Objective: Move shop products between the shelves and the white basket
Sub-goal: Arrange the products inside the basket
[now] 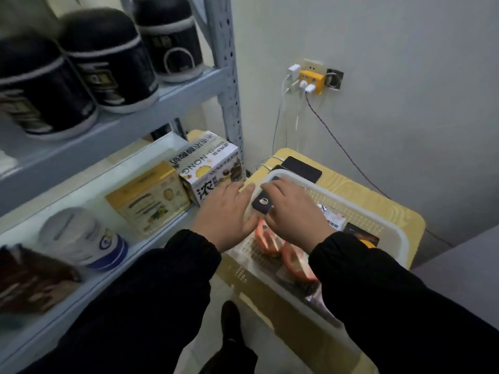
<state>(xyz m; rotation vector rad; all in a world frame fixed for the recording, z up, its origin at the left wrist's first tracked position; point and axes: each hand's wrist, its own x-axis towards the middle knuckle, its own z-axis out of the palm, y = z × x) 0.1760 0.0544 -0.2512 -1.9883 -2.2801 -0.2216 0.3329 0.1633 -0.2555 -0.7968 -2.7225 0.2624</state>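
Closest to the camera, two black fabric sleeves (151,298) reach forward above a dark shoe (230,319) on the pale floor. The left hand (226,211) lies flat and relaxed, fingers straight and spread, its fingertips near a white carton and its thumb just beside a small dark box (262,203). This flat, square-cornered box bears a white cup emblem. The right hand (294,209) pinches it, with fingers curled over its far edge and the thumb under its near edge, above the left end of the white basket (391,220). The basket is a rectangular tray of perforated plastic with a smooth rounded rim. In it lie glossy orange-red packets (270,241), a crinkled white sachet (333,220) and a dark matte packet (361,236). It rests on a yellow table (378,193) with a wood-grain pattern and rounded corners. To the left, the pale metal lower shelf (151,247) carries a blurred brown pouch (32,279), a round white tin (81,238) with a blue band, a gold cardboard box (151,195) and the white carton (213,168) printed NONG. Behind the basket a flat black phone (303,168) lies on the table with white cables plugged in. The upper shelf (129,122) holds domed black canisters (108,60) with white bands. On the far wall a yellow plug adapter (312,82) holds several chargers.
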